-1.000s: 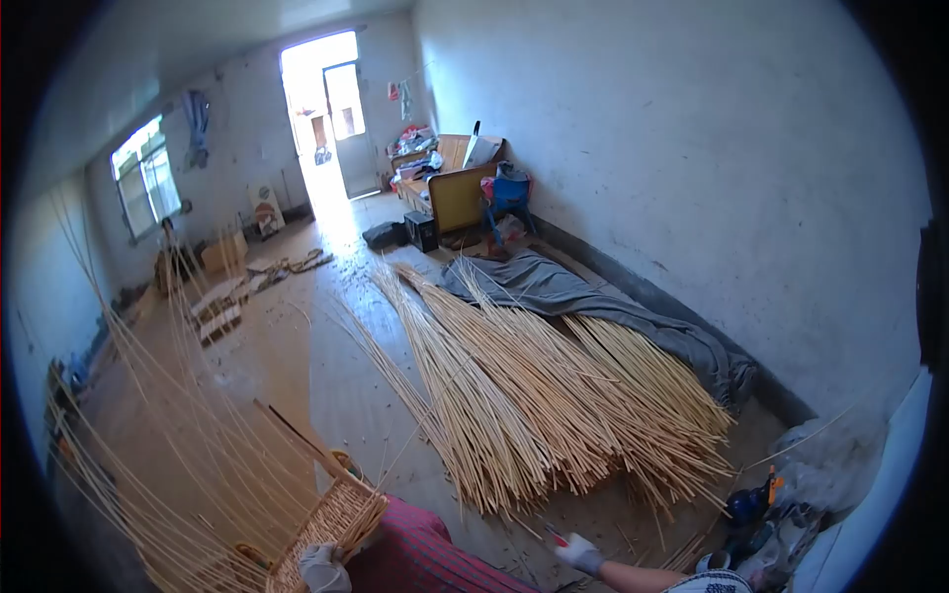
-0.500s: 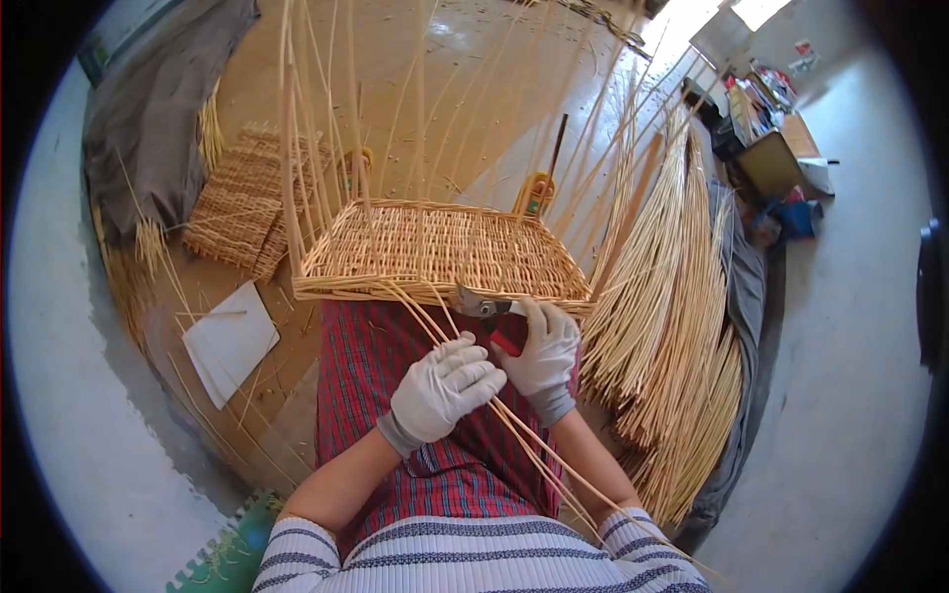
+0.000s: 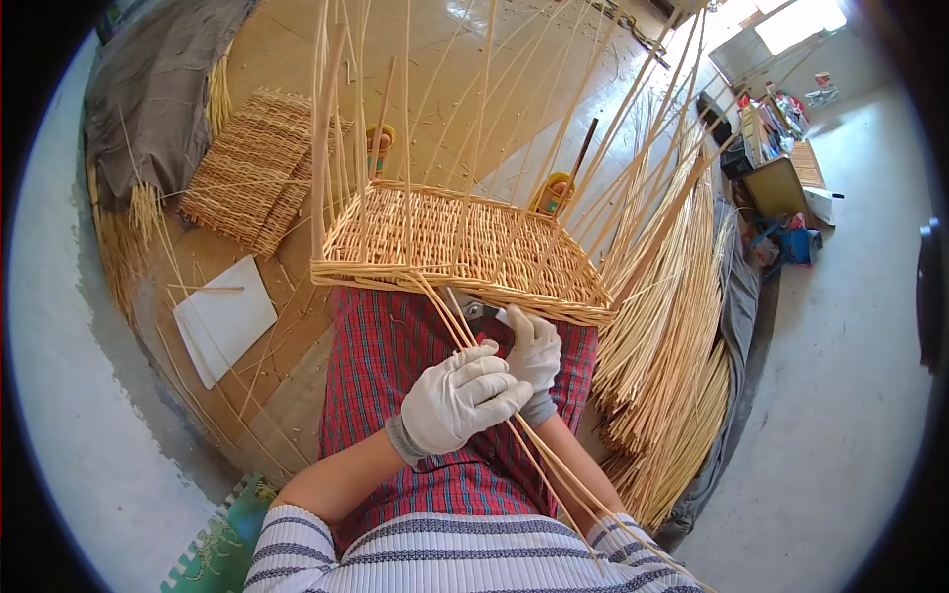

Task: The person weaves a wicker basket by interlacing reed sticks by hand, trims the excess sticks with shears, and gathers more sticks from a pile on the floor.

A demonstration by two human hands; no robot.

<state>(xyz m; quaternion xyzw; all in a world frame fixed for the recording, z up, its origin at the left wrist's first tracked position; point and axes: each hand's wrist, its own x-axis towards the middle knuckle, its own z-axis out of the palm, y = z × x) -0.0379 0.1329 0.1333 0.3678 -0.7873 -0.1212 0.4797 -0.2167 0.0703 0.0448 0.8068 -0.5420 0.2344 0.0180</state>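
Note:
A woven wicker basket base rests on my lap, tilted down at its right side, with tall upright stakes standing round its edge. My left hand, in a whitish glove, is closed round several long willow rods. These rods come out of the basket's near rim and run down past my right forearm. Just right of it, my gloved right hand grips pruning shears. Their metal head lies right beside the rods under the near rim; the handles are mostly hidden by my hands.
A large bundle of willow rods lies on the right over grey cloth. Woven panels and a white sheet lie on the floor at left. Yellow objects stand behind the basket. Cluttered furniture is at back right.
The basket has shifted right in view and its right side has dipped. The shears' head has come closer to the rods, and my right hand has moved left and down, nearer my left.

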